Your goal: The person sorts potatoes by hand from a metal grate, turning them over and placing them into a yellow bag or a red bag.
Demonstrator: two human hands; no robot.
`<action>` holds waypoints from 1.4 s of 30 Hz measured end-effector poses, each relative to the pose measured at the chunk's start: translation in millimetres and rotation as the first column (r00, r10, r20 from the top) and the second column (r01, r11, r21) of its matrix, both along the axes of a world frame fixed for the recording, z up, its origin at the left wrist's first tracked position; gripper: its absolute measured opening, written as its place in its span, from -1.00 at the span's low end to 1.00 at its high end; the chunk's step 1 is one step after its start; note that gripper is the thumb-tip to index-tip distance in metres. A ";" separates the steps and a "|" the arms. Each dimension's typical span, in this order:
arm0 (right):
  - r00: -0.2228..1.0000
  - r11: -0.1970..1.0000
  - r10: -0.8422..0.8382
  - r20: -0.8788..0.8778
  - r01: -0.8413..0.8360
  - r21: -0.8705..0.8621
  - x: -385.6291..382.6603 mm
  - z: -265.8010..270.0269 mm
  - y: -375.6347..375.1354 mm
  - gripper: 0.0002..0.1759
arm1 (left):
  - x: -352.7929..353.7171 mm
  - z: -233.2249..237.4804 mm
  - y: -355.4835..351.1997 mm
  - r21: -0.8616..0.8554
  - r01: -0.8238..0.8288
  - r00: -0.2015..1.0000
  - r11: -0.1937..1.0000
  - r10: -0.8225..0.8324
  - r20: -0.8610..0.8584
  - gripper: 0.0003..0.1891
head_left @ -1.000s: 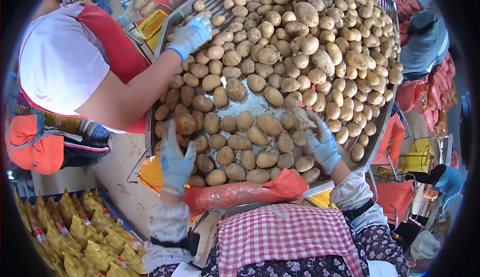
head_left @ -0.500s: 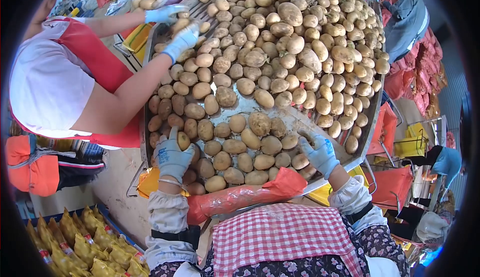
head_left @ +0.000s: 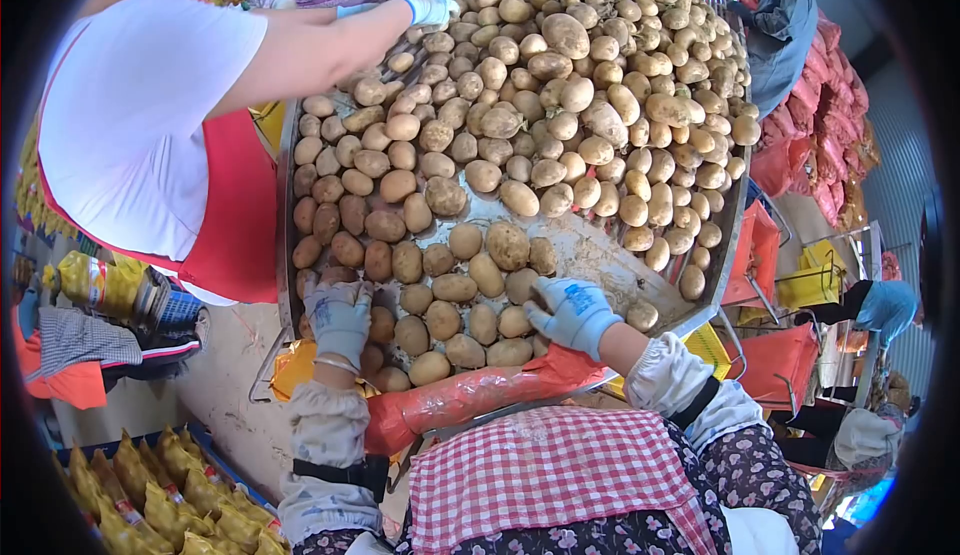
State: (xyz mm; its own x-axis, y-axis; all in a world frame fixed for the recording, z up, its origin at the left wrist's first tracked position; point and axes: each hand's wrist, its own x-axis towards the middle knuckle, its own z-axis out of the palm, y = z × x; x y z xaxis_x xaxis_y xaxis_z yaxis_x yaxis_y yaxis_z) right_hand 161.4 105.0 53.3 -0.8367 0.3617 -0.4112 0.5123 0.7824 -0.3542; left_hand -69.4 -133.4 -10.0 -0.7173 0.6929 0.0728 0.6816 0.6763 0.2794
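Both my hands wear light blue gloves. My left hand [head_left: 339,322] rests at the left side of the sorting table, fingers apart and pointing away from me, against the potatoes [head_left: 348,250] by the rim. My right hand [head_left: 577,313] lies over the near group of potatoes [head_left: 483,324], palm down. Its fingers stretch to the left and the thumb is apart; what lies beneath the palm is hidden. A red plastic-wrapped roll [head_left: 470,395] runs along the table's near edge, just below my right wrist.
A large potato heap [head_left: 600,85] covers the far part of the metal table [head_left: 590,255]. A co-worker in a white shirt [head_left: 150,105] reaches in from the left. Red crates [head_left: 780,365] stand at right, filled yellow bags [head_left: 170,495] at lower left.
My right hand has moved left from the bare metal onto the near potatoes, which sit closer together. My left hand has shifted slightly. The co-worker's arms have reached farther across the table.
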 end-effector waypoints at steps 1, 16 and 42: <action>0.993 0.993 0.118 -0.008 -0.118 -0.020 -4.8 -3.6 -7.0 -0.55 | 10.2 6.6 4.1 0.023 -0.021 0.997 1.000 0.019 0.075 -0.70; 0.961 0.951 0.229 -0.157 -0.187 0.247 -1.9 -45.7 -3.4 -0.56 | 63.5 53.7 26.3 -0.126 0.148 0.973 0.981 -0.121 0.198 -0.47; 0.550 -0.577 -0.618 0.562 0.167 -0.799 -42.7 -48.7 62.8 -0.16 | 20.4 -21.1 102.8 0.009 0.373 0.920 0.928 -0.368 -0.133 -0.29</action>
